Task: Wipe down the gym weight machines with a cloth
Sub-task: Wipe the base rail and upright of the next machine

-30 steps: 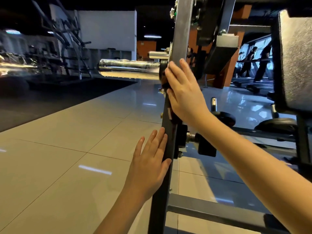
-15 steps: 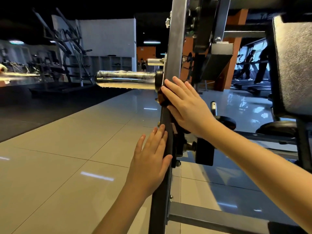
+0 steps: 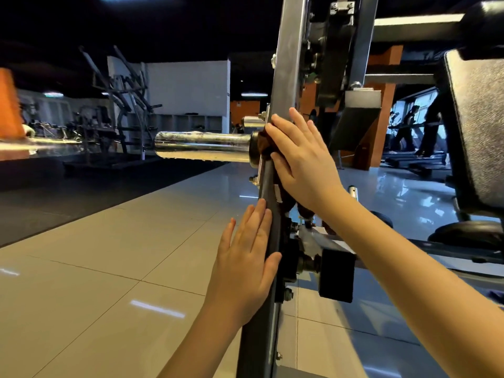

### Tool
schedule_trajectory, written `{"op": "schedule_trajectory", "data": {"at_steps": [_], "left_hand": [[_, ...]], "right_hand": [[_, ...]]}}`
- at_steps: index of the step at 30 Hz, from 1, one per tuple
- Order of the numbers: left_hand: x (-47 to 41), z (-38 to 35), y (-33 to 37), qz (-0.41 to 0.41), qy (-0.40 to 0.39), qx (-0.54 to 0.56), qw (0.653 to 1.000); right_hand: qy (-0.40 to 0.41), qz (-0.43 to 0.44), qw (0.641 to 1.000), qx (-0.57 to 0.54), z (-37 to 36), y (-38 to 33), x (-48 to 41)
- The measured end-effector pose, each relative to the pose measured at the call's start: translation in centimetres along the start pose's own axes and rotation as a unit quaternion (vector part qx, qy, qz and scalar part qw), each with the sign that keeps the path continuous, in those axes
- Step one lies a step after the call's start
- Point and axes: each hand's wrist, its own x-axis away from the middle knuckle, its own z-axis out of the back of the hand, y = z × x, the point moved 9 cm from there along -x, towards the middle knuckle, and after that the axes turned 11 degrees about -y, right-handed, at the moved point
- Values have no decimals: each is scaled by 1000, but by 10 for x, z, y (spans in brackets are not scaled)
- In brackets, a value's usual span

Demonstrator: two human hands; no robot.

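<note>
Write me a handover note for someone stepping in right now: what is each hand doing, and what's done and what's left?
Right hand: fingers straight, pressing the cloth flat on the machine's post, right beside the chrome sleeve.
Left hand: open, flat against the post lower down, probably steadying; it holds nothing.
Done: wiping is under way at sleeve height; how much is already clean cannot be told.
Left: probably the rest of the post, the sleeve and the pad on the right.
</note>
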Motion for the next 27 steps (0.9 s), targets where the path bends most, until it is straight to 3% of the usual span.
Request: {"op": "schedule_trajectory", "data": {"at_steps": [3, 9, 14, 16, 22, 27], "left_hand": [[0, -2, -1, -5, 11, 10, 1000], [-2, -3, 0, -14, 7, 15, 1000], [-20, 8, 3, -28, -6, 4, 1000], [-29, 13, 3, -35, 1, -10, 999], [-31, 12, 3, -36, 5, 4, 999], [-31, 16, 4, -28, -7, -23, 999]], "right_hand": [[52, -32, 997, -39, 1, -1, 2], [19, 36, 998, -46, -3, 0, 9], [29, -36, 992, -113, 9, 27, -28], [25, -24, 991, -127, 6, 22, -22], [-10, 59, 995, -74, 4, 15, -9], [16, -6, 998, -63, 19, 29, -43]]}}
